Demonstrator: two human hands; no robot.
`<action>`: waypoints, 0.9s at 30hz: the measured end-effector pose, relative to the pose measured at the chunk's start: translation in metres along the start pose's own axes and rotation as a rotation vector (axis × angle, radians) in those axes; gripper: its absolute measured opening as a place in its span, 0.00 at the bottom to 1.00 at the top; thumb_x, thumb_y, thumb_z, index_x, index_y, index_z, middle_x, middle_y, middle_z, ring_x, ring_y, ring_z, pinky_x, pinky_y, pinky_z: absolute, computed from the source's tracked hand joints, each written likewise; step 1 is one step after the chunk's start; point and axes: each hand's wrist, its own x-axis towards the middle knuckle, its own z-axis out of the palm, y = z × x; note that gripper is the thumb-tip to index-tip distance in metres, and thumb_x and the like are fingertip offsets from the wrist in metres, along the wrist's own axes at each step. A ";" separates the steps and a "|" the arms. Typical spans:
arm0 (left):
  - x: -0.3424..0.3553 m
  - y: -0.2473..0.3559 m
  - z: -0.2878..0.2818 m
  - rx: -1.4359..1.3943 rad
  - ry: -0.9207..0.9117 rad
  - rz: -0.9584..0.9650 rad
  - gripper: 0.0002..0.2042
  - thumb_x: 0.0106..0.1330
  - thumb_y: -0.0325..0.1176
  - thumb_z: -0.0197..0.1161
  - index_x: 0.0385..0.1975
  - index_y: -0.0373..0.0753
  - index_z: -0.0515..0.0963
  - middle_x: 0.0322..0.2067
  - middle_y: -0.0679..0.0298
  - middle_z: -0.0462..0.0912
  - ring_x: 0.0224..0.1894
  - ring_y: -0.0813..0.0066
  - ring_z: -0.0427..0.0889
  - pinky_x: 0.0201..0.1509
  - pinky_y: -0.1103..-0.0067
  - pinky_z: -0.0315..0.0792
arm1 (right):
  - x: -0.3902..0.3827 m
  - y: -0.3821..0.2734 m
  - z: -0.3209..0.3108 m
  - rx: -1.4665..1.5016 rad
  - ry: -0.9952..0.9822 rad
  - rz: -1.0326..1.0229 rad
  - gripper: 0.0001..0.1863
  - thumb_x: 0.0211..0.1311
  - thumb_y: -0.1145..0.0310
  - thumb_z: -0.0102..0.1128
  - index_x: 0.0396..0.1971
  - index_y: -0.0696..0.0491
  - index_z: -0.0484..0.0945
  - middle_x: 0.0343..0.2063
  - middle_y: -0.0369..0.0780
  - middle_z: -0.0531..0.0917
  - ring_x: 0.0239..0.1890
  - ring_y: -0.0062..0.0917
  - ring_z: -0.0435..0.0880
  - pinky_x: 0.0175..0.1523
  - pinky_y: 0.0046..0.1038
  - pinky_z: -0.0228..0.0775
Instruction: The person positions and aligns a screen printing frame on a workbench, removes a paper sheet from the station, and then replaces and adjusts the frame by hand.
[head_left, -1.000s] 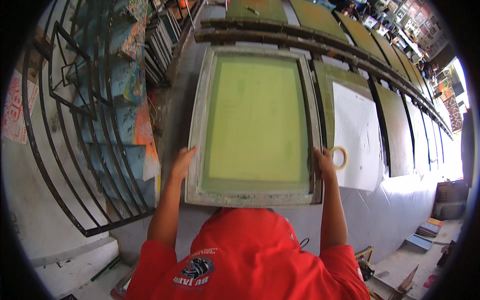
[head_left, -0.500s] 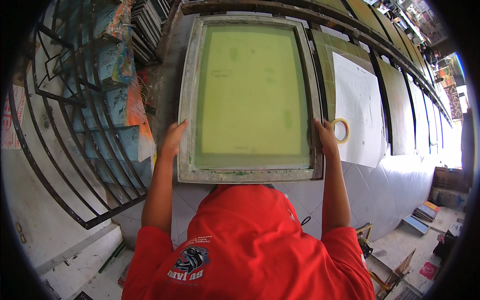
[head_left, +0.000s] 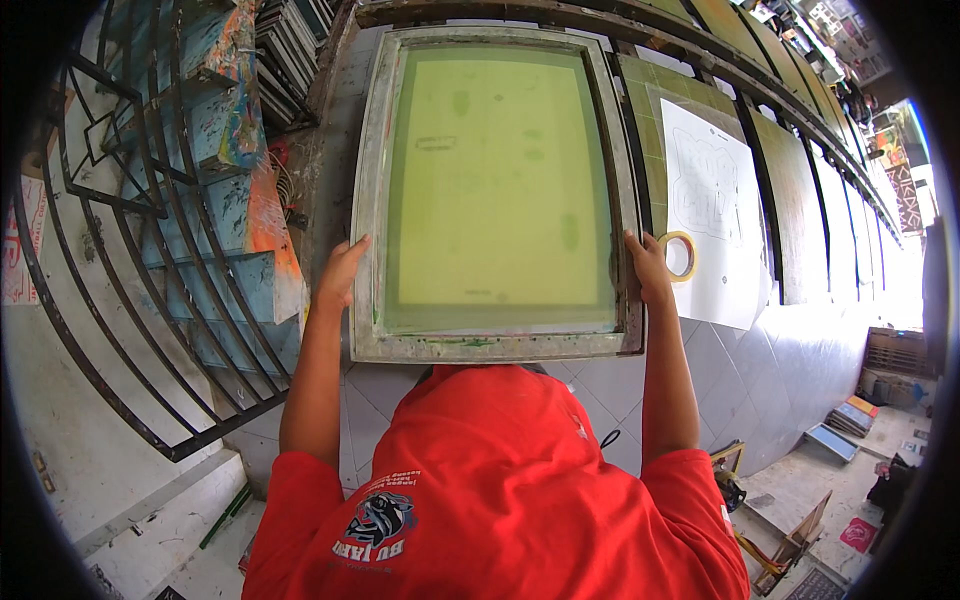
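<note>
Fingers (head_left: 361,243) of the left hand (head_left: 341,272) grip the left edge of a large framed screen (head_left: 500,347), as I watch over the head feed from my end. Opposite, the right hand (head_left: 652,270) grips the right edge at about the same height, so I have 2 hands on 1 frame, each with its thumb toward the upper face. How the other fingers sit underneath I cannot tell.

The screen lies straight ahead of the red shirt (head_left: 520,460), centred between the 2 forearms (head_left: 318,370). Its mesh (head_left: 500,200) is yellow-green with a few faint darker patches; the frame around it looks grey and worn, with paint specks along the near bar. Whether anything bears its weight below, I cannot tell.

Just beside the right hand I see a tape roll (head_left: 691,255) at the left edge of a white sheet (head_left: 715,190), which carries faint drawn lines and lies partly over a greenish panel (head_left: 655,85). Beyond the far bar runs a dark rail (head_left: 480,13). On my left, a black railing (head_left: 215,434) stands before paint-spattered blue steps (head_left: 232,215).
</note>
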 end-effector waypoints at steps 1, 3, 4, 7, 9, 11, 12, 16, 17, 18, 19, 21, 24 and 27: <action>-0.002 0.003 0.001 -0.037 -0.033 -0.016 0.32 0.62 0.49 0.59 0.57 0.30 0.65 0.62 0.48 0.62 0.67 0.58 0.54 0.66 0.60 0.48 | -0.001 -0.001 0.000 0.004 0.001 0.002 0.43 0.57 0.46 0.59 0.60 0.67 0.60 0.55 0.57 0.70 0.60 0.40 0.68 0.62 0.33 0.57; -0.007 0.009 0.003 -0.111 -0.097 -0.044 0.32 0.61 0.49 0.59 0.57 0.29 0.65 0.61 0.48 0.62 0.66 0.58 0.55 0.65 0.59 0.50 | 0.002 0.001 0.000 -0.038 0.017 -0.023 0.43 0.57 0.46 0.59 0.60 0.67 0.60 0.56 0.57 0.69 0.61 0.41 0.67 0.63 0.33 0.57; -0.009 0.010 0.004 -0.088 -0.053 -0.034 0.32 0.61 0.49 0.59 0.57 0.29 0.65 0.61 0.49 0.63 0.66 0.58 0.56 0.65 0.59 0.51 | 0.004 0.002 0.001 -0.058 0.025 -0.037 0.43 0.57 0.46 0.59 0.60 0.67 0.60 0.56 0.57 0.69 0.61 0.41 0.67 0.63 0.33 0.56; -0.016 0.015 0.012 -0.024 0.045 -0.027 0.32 0.61 0.50 0.60 0.57 0.30 0.65 0.61 0.48 0.63 0.65 0.57 0.56 0.64 0.58 0.51 | 0.000 0.000 0.001 -0.050 0.055 -0.026 0.42 0.57 0.47 0.59 0.59 0.67 0.60 0.57 0.57 0.68 0.62 0.41 0.66 0.64 0.33 0.55; -0.021 0.020 0.014 0.011 0.059 -0.043 0.33 0.61 0.50 0.60 0.58 0.30 0.64 0.62 0.47 0.61 0.67 0.56 0.54 0.65 0.59 0.49 | 0.000 0.001 0.003 -0.045 0.063 -0.007 0.42 0.57 0.47 0.59 0.59 0.67 0.61 0.57 0.57 0.68 0.62 0.41 0.66 0.64 0.33 0.56; -0.005 0.005 0.004 0.013 0.049 -0.026 0.33 0.61 0.50 0.59 0.59 0.29 0.63 0.64 0.46 0.58 0.68 0.55 0.50 0.66 0.59 0.46 | 0.004 0.003 0.001 -0.032 0.045 0.000 0.42 0.57 0.47 0.59 0.59 0.68 0.61 0.56 0.57 0.69 0.61 0.41 0.67 0.64 0.32 0.56; 0.005 -0.004 -0.001 0.014 0.041 -0.017 0.34 0.62 0.50 0.59 0.59 0.29 0.63 0.64 0.46 0.57 0.69 0.55 0.49 0.67 0.59 0.45 | 0.009 0.009 -0.001 -0.022 0.026 -0.003 0.42 0.57 0.47 0.59 0.59 0.68 0.61 0.56 0.57 0.69 0.61 0.41 0.67 0.63 0.32 0.56; 0.013 -0.013 -0.008 -0.052 -0.043 -0.012 0.34 0.62 0.50 0.59 0.60 0.29 0.62 0.66 0.46 0.54 0.70 0.55 0.46 0.68 0.60 0.42 | 0.011 0.011 0.001 0.009 -0.015 -0.021 0.42 0.57 0.47 0.60 0.59 0.68 0.61 0.55 0.57 0.70 0.60 0.41 0.69 0.62 0.31 0.58; 0.006 -0.006 0.000 -0.028 -0.027 -0.021 0.33 0.62 0.49 0.59 0.59 0.29 0.63 0.65 0.46 0.55 0.69 0.56 0.47 0.68 0.61 0.43 | 0.011 0.013 0.000 -0.002 -0.003 -0.010 0.42 0.58 0.48 0.60 0.59 0.68 0.61 0.55 0.57 0.70 0.59 0.41 0.69 0.62 0.31 0.58; 0.000 -0.001 0.003 -0.006 -0.006 -0.028 0.32 0.63 0.49 0.59 0.59 0.29 0.64 0.64 0.46 0.56 0.69 0.56 0.49 0.67 0.62 0.44 | 0.012 0.015 -0.001 -0.013 0.004 -0.003 0.42 0.58 0.48 0.60 0.59 0.68 0.61 0.55 0.57 0.71 0.59 0.40 0.69 0.62 0.31 0.58; 0.000 -0.001 0.003 -0.013 -0.019 -0.018 0.32 0.63 0.49 0.59 0.58 0.29 0.64 0.64 0.46 0.58 0.68 0.57 0.50 0.67 0.63 0.45 | 0.013 0.018 0.000 -0.012 0.019 -0.020 0.38 0.59 0.50 0.59 0.56 0.67 0.63 0.51 0.54 0.72 0.54 0.37 0.71 0.57 0.29 0.60; 0.000 -0.002 0.001 -0.030 -0.046 0.003 0.31 0.63 0.48 0.59 0.57 0.29 0.65 0.63 0.47 0.60 0.67 0.58 0.53 0.67 0.64 0.47 | 0.018 0.025 0.003 0.001 0.056 -0.080 0.26 0.62 0.55 0.57 0.49 0.63 0.70 0.39 0.45 0.78 0.40 0.26 0.76 0.44 0.25 0.66; 0.006 -0.009 -0.004 -0.098 -0.086 0.036 0.28 0.63 0.47 0.59 0.55 0.30 0.67 0.59 0.49 0.66 0.64 0.62 0.59 0.65 0.66 0.50 | 0.025 0.034 0.005 0.031 0.092 -0.123 0.18 0.63 0.58 0.56 0.42 0.60 0.75 0.30 0.38 0.81 0.29 0.19 0.79 0.33 0.22 0.70; 0.003 -0.006 -0.003 -0.197 -0.128 -0.008 0.26 0.64 0.45 0.59 0.53 0.30 0.69 0.56 0.52 0.70 0.62 0.65 0.62 0.65 0.68 0.51 | 0.026 0.035 0.007 0.048 0.107 -0.122 0.18 0.63 0.58 0.56 0.41 0.59 0.75 0.29 0.37 0.81 0.28 0.19 0.78 0.33 0.22 0.70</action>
